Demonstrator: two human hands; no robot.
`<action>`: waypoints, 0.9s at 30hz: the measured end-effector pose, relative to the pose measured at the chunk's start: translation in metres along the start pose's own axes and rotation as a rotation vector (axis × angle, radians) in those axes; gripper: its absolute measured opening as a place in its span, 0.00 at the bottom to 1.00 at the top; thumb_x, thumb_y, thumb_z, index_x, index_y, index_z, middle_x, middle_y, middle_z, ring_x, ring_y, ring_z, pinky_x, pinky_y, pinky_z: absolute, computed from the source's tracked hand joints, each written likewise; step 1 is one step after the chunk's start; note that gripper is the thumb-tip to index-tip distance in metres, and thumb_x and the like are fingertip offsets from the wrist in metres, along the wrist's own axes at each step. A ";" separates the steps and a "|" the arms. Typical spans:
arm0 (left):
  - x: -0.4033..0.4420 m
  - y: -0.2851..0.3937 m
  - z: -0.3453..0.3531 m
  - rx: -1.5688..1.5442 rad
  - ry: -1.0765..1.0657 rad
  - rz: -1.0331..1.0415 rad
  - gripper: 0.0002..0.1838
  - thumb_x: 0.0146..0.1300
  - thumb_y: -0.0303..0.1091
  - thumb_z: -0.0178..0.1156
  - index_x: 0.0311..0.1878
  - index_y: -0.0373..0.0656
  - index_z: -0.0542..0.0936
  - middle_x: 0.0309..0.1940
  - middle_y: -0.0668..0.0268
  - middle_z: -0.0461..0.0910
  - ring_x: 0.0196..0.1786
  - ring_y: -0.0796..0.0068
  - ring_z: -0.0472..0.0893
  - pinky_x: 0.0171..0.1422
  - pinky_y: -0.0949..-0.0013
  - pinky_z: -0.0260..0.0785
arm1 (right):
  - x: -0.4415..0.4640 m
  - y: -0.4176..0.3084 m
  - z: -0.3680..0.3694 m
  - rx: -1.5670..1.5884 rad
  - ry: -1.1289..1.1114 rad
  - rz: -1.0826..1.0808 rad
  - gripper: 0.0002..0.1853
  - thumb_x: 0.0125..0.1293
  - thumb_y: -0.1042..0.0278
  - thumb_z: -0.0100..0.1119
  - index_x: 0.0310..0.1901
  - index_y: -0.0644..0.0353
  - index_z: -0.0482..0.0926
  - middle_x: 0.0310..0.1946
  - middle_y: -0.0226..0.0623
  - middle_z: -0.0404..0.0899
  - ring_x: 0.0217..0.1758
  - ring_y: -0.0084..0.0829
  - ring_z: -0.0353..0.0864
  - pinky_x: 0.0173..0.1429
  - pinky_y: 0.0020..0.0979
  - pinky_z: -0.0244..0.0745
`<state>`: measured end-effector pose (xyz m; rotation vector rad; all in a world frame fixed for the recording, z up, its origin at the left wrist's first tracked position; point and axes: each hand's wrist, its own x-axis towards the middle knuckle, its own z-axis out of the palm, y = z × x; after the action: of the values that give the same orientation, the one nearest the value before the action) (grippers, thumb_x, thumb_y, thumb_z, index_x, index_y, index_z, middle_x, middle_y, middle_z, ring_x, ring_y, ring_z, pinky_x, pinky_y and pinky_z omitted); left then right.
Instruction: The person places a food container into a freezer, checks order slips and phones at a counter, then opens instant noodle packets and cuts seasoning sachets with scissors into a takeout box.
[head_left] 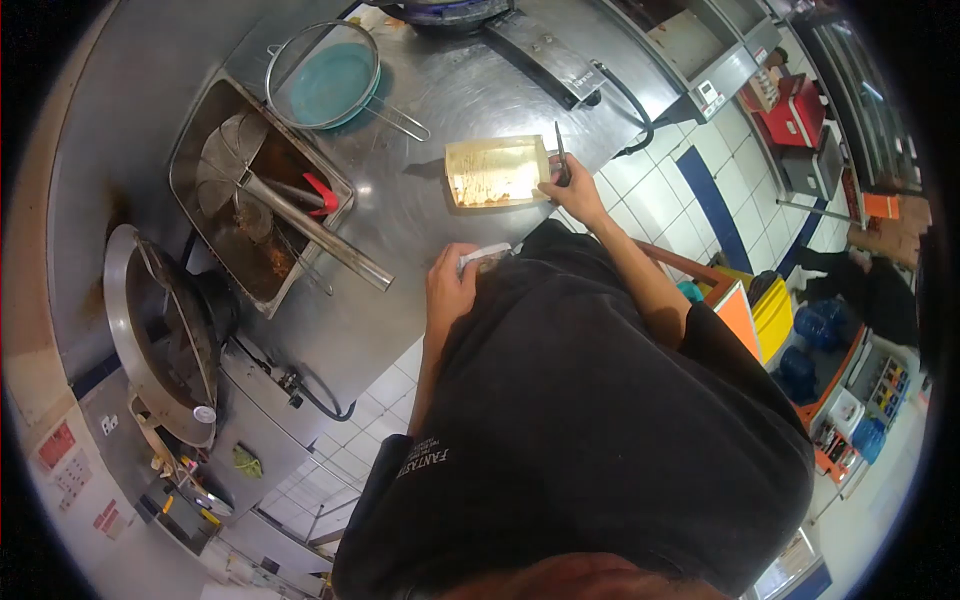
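Note:
My right hand [578, 192] is closed at the right end of a pale yellow rectangular container [497, 172], its fingers around a slim dark utensil [561, 155] that points away from me. Reddish-brown bits lie along the near side of the container, which rests on the steel counter [400, 215]. Near the counter's front edge, close to my dark shirt, my left hand [452, 285] is closed on a white folded item [485, 257], perhaps cloth or paper.
A sunken steel basin [345, 200] with strainers and a red-handled tool lies to the left. Behind it a sieve rests over a turquoise bowl [330, 85]. A large wok [125, 320] stands far left; a burner [545, 60] and black hose [640, 110] are at the back.

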<state>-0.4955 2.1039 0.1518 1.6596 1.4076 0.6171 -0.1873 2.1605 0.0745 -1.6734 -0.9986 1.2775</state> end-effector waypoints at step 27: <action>0.165 0.084 0.094 0.095 -0.191 0.370 0.08 0.74 0.32 0.61 0.47 0.37 0.81 0.52 0.52 0.83 0.56 0.44 0.81 0.61 0.52 0.73 | 0.020 -0.003 -0.124 -0.376 0.238 0.028 0.21 0.72 0.51 0.67 0.46 0.66 0.85 0.30 0.50 0.85 0.34 0.47 0.87 0.44 0.42 0.80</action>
<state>-0.3346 2.2348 0.1493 2.0190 1.0143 0.5833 -0.0630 2.1649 0.0924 -2.0740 -1.1201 0.9167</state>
